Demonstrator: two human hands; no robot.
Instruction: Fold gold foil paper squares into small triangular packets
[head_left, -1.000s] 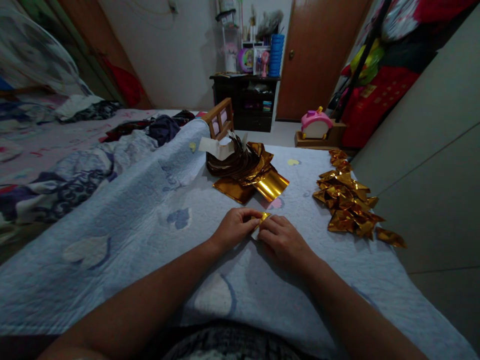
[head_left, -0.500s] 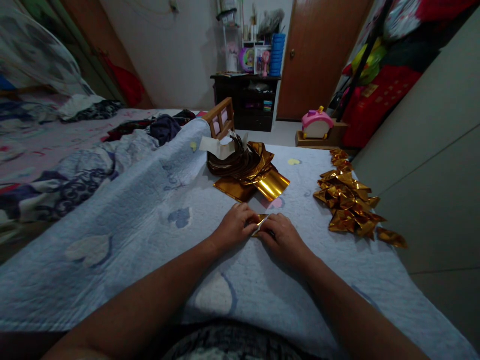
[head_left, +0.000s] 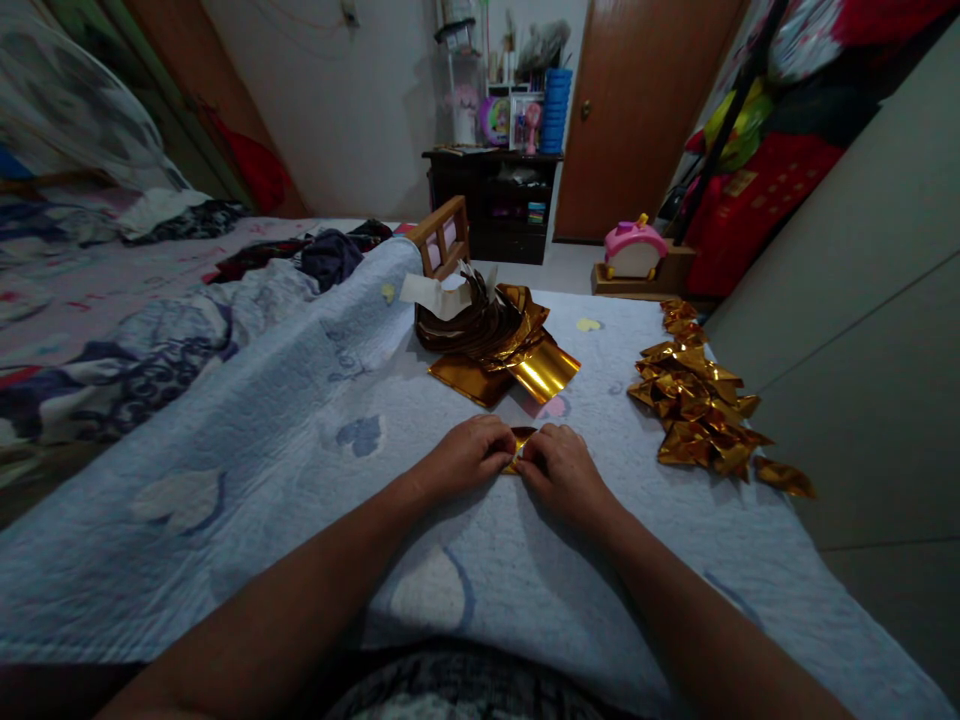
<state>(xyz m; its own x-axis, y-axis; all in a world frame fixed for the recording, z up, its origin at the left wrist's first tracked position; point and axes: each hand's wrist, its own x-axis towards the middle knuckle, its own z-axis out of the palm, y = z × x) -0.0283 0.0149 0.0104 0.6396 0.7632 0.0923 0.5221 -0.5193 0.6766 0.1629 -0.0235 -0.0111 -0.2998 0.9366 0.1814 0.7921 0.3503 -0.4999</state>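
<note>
A small piece of gold foil paper (head_left: 523, 437) lies on the pale blue quilt, mostly covered by my fingers. My left hand (head_left: 474, 452) pinches it from the left, and my right hand (head_left: 562, 462) pinches it from the right, the fingertips of both almost meeting at its middle. Just beyond them sits a loose stack of gold sheets (head_left: 546, 366) with dark, curled edges and a white strip on top. Over to the right, a pile of folded gold foil pieces (head_left: 694, 400) runs along the quilt's edge.
The heart-patterned quilt (head_left: 300, 430) covers the surface under my arms. A wooden rail (head_left: 442, 238) stands at its far edge. Rumpled cloths (head_left: 150, 370) lie to the left. Beyond are a dark cabinet (head_left: 487, 200), a door and a pink toy (head_left: 634, 250). A pale panel borders the right.
My fingertips have shifted slightly on the foil piece. Less of its white side shows between them, and more gold is visible. The stack and the pile have not moved.
</note>
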